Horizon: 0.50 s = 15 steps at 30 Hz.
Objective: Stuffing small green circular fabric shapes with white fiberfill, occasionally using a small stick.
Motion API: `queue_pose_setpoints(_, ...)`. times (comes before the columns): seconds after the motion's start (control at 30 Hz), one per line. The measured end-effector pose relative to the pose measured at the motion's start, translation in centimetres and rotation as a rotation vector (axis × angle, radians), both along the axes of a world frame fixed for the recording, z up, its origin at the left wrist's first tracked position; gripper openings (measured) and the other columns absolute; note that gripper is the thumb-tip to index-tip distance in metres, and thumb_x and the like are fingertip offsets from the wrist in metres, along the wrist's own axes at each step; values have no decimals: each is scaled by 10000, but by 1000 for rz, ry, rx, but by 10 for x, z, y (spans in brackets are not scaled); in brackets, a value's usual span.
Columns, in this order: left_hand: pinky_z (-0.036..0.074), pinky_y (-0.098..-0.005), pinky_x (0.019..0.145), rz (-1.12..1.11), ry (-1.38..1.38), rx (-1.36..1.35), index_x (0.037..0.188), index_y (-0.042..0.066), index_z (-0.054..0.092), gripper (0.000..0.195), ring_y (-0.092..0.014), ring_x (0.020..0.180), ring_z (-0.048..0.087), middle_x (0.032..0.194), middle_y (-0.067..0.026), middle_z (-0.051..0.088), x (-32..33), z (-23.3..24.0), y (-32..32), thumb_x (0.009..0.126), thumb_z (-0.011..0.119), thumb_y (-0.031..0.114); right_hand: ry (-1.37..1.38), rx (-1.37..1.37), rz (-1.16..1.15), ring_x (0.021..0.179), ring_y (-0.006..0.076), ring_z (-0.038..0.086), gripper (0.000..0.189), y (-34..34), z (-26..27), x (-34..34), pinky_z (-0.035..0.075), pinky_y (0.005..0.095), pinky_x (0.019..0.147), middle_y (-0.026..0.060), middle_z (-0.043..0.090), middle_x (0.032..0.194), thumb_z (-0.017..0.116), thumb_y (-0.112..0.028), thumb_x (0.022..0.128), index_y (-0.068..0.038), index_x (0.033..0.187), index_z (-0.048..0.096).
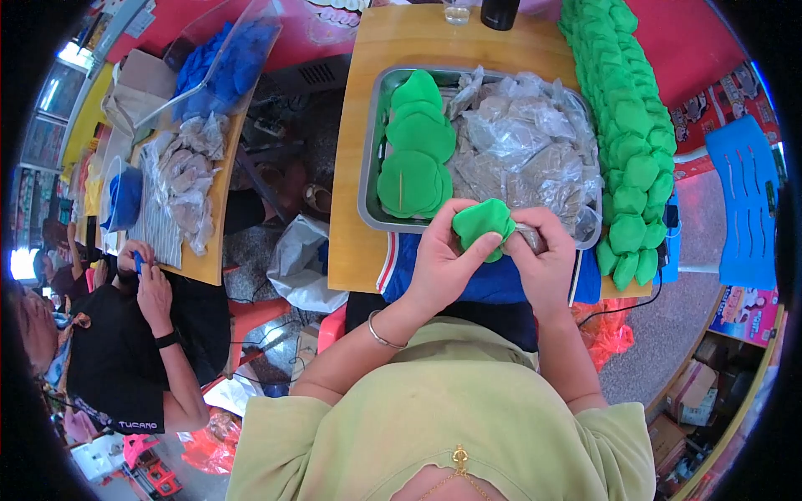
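Observation:
My left hand [446, 260] grips a green fabric piece [481, 219], its cloth cupped and folded between thumb and fingers. Against its right edge, my right hand [544, 250] pinches a small clear plastic packet [530, 237] with greyish-brown filling. How far the packet sits inside the cloth is hidden by the fingers. Both hands are over the front edge of a metal tray [368, 156]. Inside it, overlapping flat green fabric pieces [410, 178] lie on the left, a thin stick [401, 188] resting on one. Many similar filled packets [514, 138] are heaped on the right.
Plump green fabric pieces [633, 150] form a long stack along the right of the wooden table [351, 188]. A clear cup [457, 12] and a black bottle [499, 14] stand behind. At left, a co-worker [119, 351] handles something blue beside another table [227, 206]. A blue chair [742, 206] is at right.

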<state>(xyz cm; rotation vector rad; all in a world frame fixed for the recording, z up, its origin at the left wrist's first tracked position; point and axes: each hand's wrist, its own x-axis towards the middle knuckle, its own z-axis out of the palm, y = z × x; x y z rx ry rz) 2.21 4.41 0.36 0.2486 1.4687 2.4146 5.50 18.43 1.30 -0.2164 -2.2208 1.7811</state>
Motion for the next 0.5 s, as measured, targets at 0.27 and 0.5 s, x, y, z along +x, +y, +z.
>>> queue_pose_setpoints(0.27, 464, -246, 787, 37, -89, 32, 1134, 36, 481, 320, -82, 922, 540, 1020, -29, 569, -7, 1, -1, 865, 639, 104, 52, -255, 268, 915, 134, 549, 224, 4, 8, 2, 474, 246, 733, 59, 549, 946, 623, 50, 770, -3, 986, 597)
queue_pose_setpoints(0.5, 435, -222, 718, -25, 40, -58, 1076, 38, 482, 269, -62, 844, 496, 927, -5, 534, -1, -5, -1, 874, 633, 132, -3, -186, 76, 862, 124, 563, 208, -3, 1, 0, 479, 239, 730, 39, 541, 914, 594, 63, 757, 3, 953, 561)
